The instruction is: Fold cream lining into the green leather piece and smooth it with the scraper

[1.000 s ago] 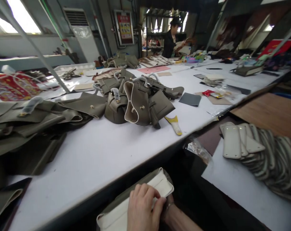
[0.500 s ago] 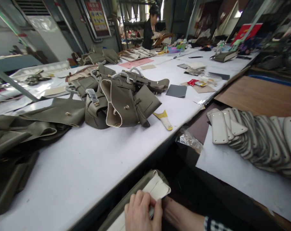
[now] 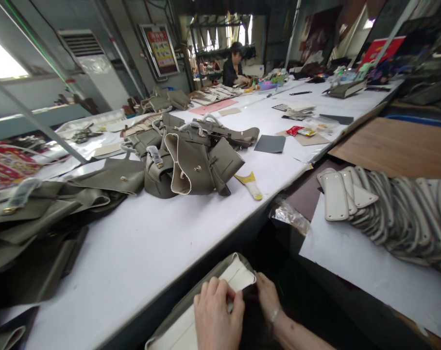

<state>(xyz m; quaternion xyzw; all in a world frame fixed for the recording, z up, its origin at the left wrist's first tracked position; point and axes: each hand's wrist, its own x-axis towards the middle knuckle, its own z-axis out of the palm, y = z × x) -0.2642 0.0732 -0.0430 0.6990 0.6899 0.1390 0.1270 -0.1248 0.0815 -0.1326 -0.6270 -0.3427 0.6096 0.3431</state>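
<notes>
Bag body [image 3: 186, 322], olive-grey outside with a cream strip [image 3: 239, 275] along its upper side, lies tilted just below the near edge of the white worktable [image 3: 133, 272]. The left hand [image 3: 217, 308] bends over the strip, fingers side by side and thumb curled toward the index finger, seemingly pinching the strip's edge; the pinched part itself is mostly hidden. The right hand [image 3: 267, 293] meets the far end, thumb at the corner; its other fingers are out of sight, so how firmly it closes cannot be told. The step in hand looks like working that edge by touch. The next move seems to call for a steady far end and careful thumb pressure. Finished-looking handbags [image 3: 198, 163] sit on the worktable, well apart from both hands.
</notes>
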